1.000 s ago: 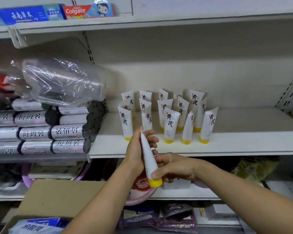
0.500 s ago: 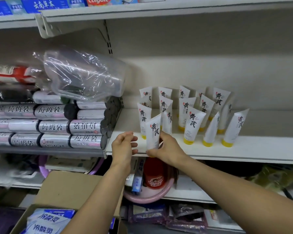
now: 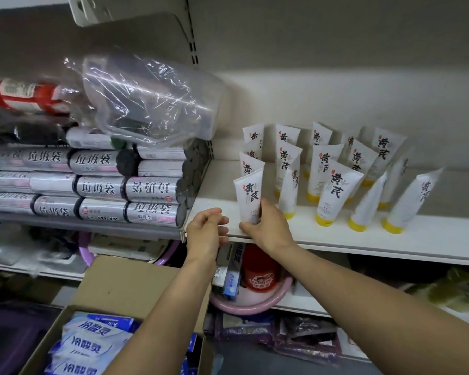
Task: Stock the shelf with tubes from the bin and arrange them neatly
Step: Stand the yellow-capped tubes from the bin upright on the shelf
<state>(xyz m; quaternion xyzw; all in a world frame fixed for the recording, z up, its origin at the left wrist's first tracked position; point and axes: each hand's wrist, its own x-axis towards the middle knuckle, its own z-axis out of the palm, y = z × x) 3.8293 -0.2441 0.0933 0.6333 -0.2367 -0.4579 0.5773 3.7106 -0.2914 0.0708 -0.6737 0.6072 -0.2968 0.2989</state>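
Several white tubes with yellow caps [image 3: 333, 190] stand cap-down in rows on the white shelf [image 3: 363, 234]. My right hand [image 3: 268, 226] grips the lower part of one white tube [image 3: 248, 196] that stands upright at the front left of the group, near the shelf's front edge. Its cap is hidden behind my fingers. My left hand [image 3: 207, 231] hovers just left of it at the shelf edge, fingers loosely curled, holding nothing. Below at the left, an open cardboard box [image 3: 125, 288] holds blue and white packs.
Stacked rolls with grey labels [image 3: 106, 185] fill the shelf to the left, with a clear plastic bag [image 3: 152, 101] on top. A pink basin [image 3: 252, 301] with a red tub and toothpaste boxes sits on the lower shelf. Bare shelf stretches right of the tubes.
My right hand has brought the tube up from below the shelf and stood it at the front left of the group. My left hand let go of it and stays beside it.
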